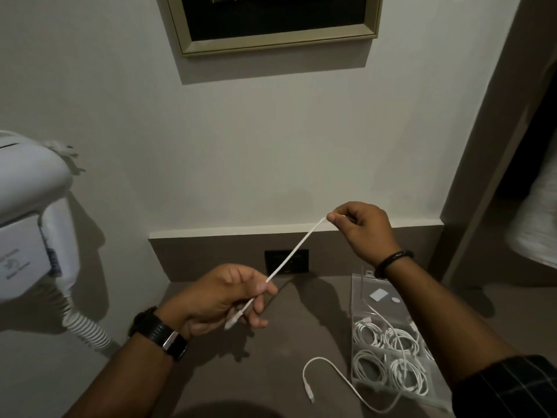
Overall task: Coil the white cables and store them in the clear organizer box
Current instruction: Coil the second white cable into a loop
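1. White cable [291,254] is stretched taut in the air above the table [271,342], running from the left hand [223,297] up to the right hand [360,229], both over the table's back half
2. To coil it well, I would judge it best to keep one end pinned in the left hand and lay even loops into that palm with the right, matching the size of the coils already in the box so the bundle fits a compartment
3. Left grip: thumb and forefinger pinched shut on the cable near its connector end, which pokes out below the fingers; the other fingers are loosely curled
4. Right grip: fingertips closed on the cable's upper stretch, the fist otherwise lightly clenched
5. Clear organizer box [361,285] lies open on the table to the right, under the right forearm, with several coiled cables [372,362] in its compartments
6. One loose cable [331,368] lies on the table just beside the box, not yet coiled; its far end seems to trail across the box
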`<state>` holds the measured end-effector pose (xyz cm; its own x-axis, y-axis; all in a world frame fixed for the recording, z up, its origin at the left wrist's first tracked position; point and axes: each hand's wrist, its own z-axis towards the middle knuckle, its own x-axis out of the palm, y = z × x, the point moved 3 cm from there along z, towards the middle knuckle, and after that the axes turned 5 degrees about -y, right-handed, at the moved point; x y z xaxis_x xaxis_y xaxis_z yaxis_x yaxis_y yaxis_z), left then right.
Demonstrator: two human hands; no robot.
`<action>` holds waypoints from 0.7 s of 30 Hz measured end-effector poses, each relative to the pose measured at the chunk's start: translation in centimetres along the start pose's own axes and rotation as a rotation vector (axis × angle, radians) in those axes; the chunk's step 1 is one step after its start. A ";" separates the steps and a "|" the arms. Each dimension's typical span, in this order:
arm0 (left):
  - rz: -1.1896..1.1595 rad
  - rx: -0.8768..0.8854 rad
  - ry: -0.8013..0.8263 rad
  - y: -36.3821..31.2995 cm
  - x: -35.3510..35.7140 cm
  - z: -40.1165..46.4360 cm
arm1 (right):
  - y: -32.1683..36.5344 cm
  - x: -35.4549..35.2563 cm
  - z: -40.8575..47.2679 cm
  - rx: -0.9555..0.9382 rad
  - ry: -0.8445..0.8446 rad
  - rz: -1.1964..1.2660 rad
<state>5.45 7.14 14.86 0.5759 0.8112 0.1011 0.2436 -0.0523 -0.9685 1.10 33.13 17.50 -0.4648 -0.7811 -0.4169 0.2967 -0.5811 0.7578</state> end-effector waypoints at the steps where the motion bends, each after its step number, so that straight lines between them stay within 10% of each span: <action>1: 0.007 -0.022 0.035 0.0 -0.1 -0.3 | -1.2 0.1 0.1 0.045 -0.018 -0.011; 5: -0.109 0.034 0.122 -1.6 1.0 -0.6 | -3.6 1.8 -1.0 0.176 0.038 -0.055; 10: -0.332 0.337 -0.032 -6.4 2.4 2.1 | 1.1 8.0 -9.1 -0.118 0.525 -0.132; 15: 0.526 0.487 -0.597 -7.8 -0.4 2.8 | 6.8 4.9 -8.1 -0.414 0.554 -0.191; 18: 0.816 0.438 -0.352 -6.7 0.6 2.1 | 7.8 0.6 -3.7 -0.446 0.413 -0.202; 21: 0.552 0.321 -0.096 -5.6 2.3 1.9 | 7.2 -1.4 -0.9 -0.327 0.373 -0.060</action>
<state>3.97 10.43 20.11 0.4741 0.7639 -0.4378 -0.3228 -0.3119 -0.8936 4.65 29.85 23.12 -0.1769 -0.7378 -0.6514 0.5520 -0.6223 0.5550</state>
